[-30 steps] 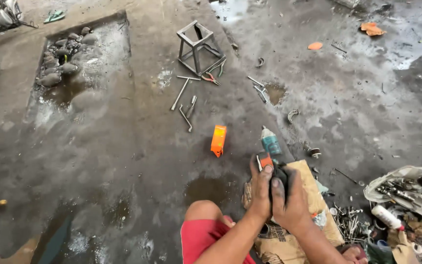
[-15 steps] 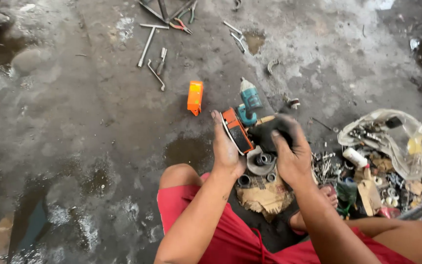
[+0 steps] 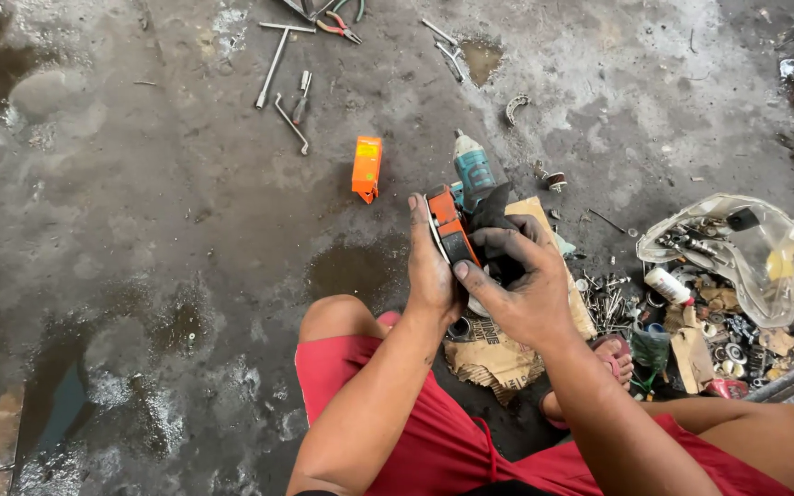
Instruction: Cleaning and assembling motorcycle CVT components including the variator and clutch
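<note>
Left hand (image 3: pixel 434 266) wrapped round the orange part (image 3: pixel 449 230), held up over the cardboard (image 3: pixel 507 354). Right hand (image 3: pixel 521 285) closed on a dark rag (image 3: pixel 489 216) against it. Best to grip tight, rub slow, keep the part close above the lap.

Rough wet concrete floor (image 3: pixel 140 276), glossy orange plastic box (image 3: pixel 367 168), torn cardboard (image 3: pixel 498 354)
</note>
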